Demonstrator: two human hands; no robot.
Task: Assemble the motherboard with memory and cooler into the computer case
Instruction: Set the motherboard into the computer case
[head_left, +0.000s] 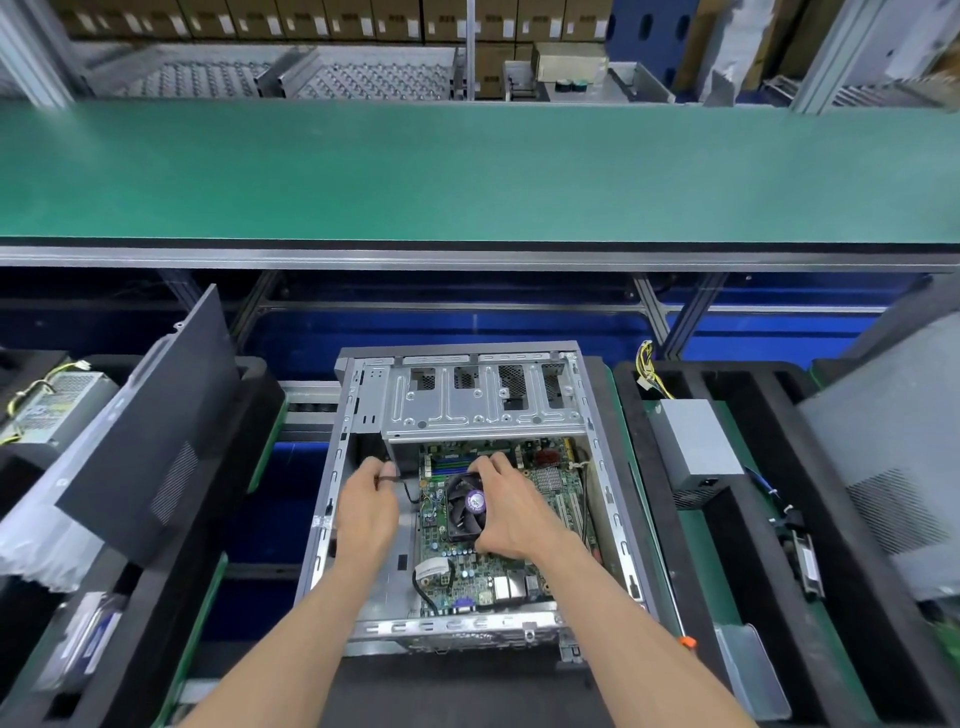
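Observation:
An open grey computer case (327, 499) lies on its side in front of me. Inside it sits the green motherboard (480, 569), with blue memory sticks (457, 460) at its far end and a black cooler fan (465, 506) with a purple label in the middle. My right hand (511, 512) grips the cooler, fingers at its far edge and thumb at its near edge. My left hand (366, 506) pinches a thin black cable (410, 491) at the board's left side. A metal drive cage (483, 405) covers the case's far end.
A black side panel (150, 441) leans on foam at the left, beside a power supply (57, 410). Another grey power supply (693, 447) with yellow wires lies in the black foam tray at the right. A green conveyor belt (467, 171) runs across beyond the case.

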